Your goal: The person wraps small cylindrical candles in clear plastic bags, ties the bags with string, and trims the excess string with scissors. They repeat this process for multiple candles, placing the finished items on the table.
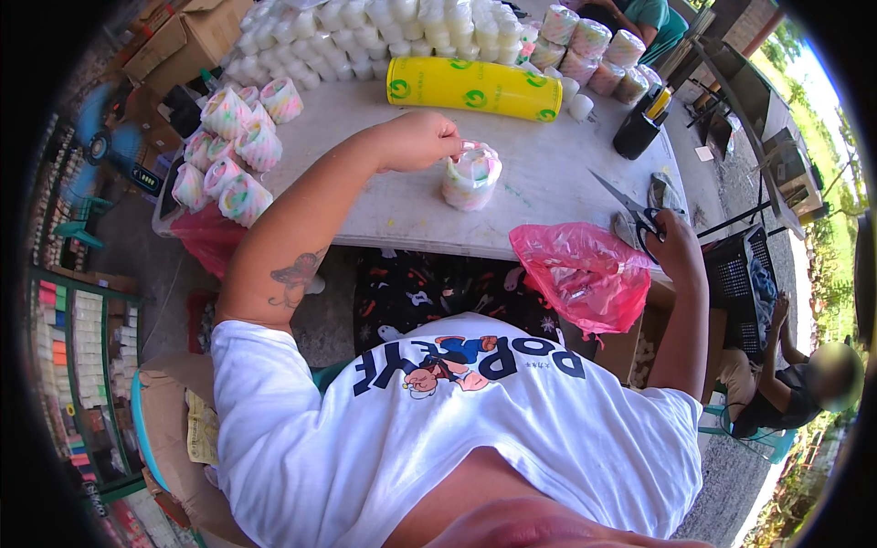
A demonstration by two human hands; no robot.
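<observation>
My left hand (416, 140) pinches the top of a clear wrapped pack of pastel cups (471, 176) that stands upright on the white table (548, 173). My right hand (671, 242) rests at the table's right edge and grips a pair of scissors (630, 205) with the blades pointing up and left. A pink plastic bag (580, 274) hangs off the table's front edge just left of my right hand.
Several wrapped pastel packs (228, 155) pile up at the table's left. A yellow film roll (473, 87) lies at the back, with white cup stacks (365, 36) behind it. A black bottle (638, 128) stands at right. Another person (776, 384) sits at lower right.
</observation>
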